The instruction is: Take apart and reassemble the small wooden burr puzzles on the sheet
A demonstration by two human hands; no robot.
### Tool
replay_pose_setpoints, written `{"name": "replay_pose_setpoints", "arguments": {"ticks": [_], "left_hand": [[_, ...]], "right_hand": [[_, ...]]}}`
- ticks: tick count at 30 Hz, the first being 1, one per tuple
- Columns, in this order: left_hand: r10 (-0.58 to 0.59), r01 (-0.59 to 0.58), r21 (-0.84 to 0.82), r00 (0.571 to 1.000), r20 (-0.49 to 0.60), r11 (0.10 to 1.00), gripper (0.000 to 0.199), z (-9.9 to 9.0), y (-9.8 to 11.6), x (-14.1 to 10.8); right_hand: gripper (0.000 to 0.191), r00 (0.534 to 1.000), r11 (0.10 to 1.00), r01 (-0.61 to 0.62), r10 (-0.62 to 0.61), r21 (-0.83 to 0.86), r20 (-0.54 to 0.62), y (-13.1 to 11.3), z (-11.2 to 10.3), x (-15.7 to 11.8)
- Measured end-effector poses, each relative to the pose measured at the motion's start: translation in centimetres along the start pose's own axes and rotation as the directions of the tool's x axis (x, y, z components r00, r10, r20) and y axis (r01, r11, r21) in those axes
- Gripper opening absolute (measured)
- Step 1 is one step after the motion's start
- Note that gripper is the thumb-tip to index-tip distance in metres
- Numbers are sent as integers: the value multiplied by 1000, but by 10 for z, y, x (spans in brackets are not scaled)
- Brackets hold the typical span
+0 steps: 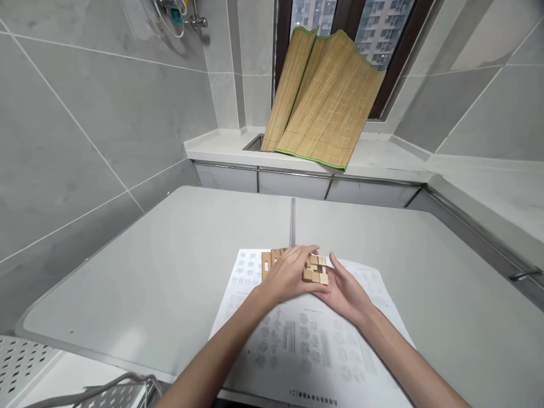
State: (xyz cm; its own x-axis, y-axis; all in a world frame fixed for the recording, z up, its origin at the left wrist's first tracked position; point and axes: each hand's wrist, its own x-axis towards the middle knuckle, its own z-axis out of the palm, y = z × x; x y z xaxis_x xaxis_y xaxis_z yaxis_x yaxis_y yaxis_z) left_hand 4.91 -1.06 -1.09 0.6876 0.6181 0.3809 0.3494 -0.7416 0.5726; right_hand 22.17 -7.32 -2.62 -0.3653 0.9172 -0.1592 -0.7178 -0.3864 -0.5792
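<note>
My left hand [291, 273] curves over a small wooden block puzzle [315, 270] made of notched light and darker pieces, gripping it from the left. My right hand [345, 294] lies palm up against the puzzle's right side. Its fingers support the puzzle from below and its thumb stands apart from it. Just behind my left hand, several slotted wooden pieces [266, 262] lie side by side on the printed sheet [293, 362], partly covered by that hand. Small diagrams of shapes cover the sheet beneath both hands.
A pale grey folding table [140, 272] with a centre seam carries the sheet. Beyond it, a folded bamboo mat [327, 102] leans against the window on a white counter [378, 156]. A cable [97, 388] and white perforated racks [23, 362] are at the lower left.
</note>
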Motion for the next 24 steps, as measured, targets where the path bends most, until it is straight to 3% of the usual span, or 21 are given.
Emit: {"name": "replay_pose_setpoints", "arguments": {"ticks": [4,8,12,19,22,24], "left_hand": [[-86,85,29,996,33,996,101,2,-11,0],[-89,79,113,992,89,990,85,-5,-21,-11],[-85,68,132,988,127,989,64,-19,-25,-19],[-56,37,115,985,164,993,57,-47,-39,-31],[-68,52,108,987,144,993,53,-51,-32,-30],[-84,73,101,991,108,992,34,-47,-22,-27]], "right_hand": [[47,992,996,56,-47,76,-115,-10,-6,4],[43,968,982,141,-110,128,-224,-14,-8,7],[40,969,983,135,-105,123,-225,-14,-8,6],[40,974,985,132,-108,111,-200,-13,-13,6],[40,975,987,136,-117,84,-191,-12,-12,6],[37,974,988,144,-131,58,-186,-12,-11,6]]}}
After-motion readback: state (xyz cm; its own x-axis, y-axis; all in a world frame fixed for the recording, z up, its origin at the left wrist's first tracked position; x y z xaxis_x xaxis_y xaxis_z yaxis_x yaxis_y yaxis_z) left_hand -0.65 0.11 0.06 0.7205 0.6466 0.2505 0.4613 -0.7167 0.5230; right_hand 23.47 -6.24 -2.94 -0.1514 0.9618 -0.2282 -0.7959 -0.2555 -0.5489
